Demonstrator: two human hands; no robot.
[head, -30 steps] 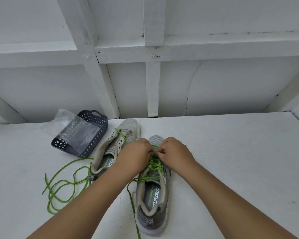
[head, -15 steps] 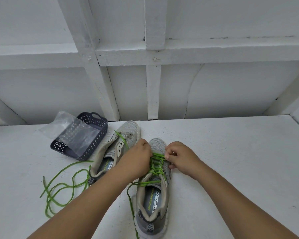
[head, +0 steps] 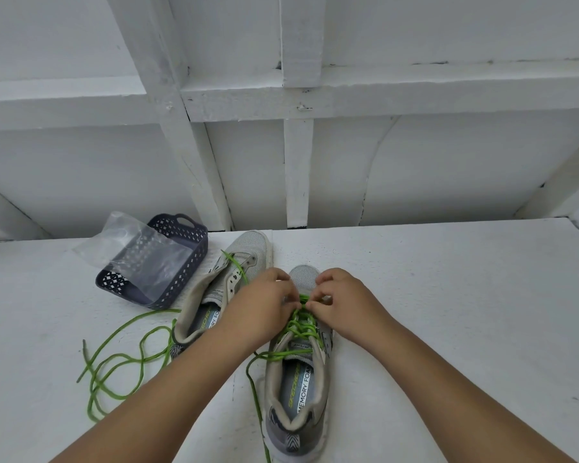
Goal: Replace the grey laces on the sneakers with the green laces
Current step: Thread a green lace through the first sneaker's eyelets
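Both hands meet over the forefoot of the near sneaker (head: pixel 298 379): the left hand (head: pixel 261 312) and the right hand (head: pixel 343 304) each pinch the green lace (head: pixel 303 324) with curled fingertips near the lowest eyelets, just behind the toe. That lace criss-crosses the tongue, and a loose end trails down the shoe's left side to the desk (head: pixel 448 312). The insole reads "SKECHERS" and "MEMORY FOAM" (the last letter is partly cut off by the collar). Just left, the second sneaker (head: pixel 228 285) lies tilted, its own green lace (head: pixel 121 359) spilling in loops across the desk. Beyond it sits a dark perforated basket (head: pixel 181 262) with a clear plastic bag (head: pixel 131 252) draped over it
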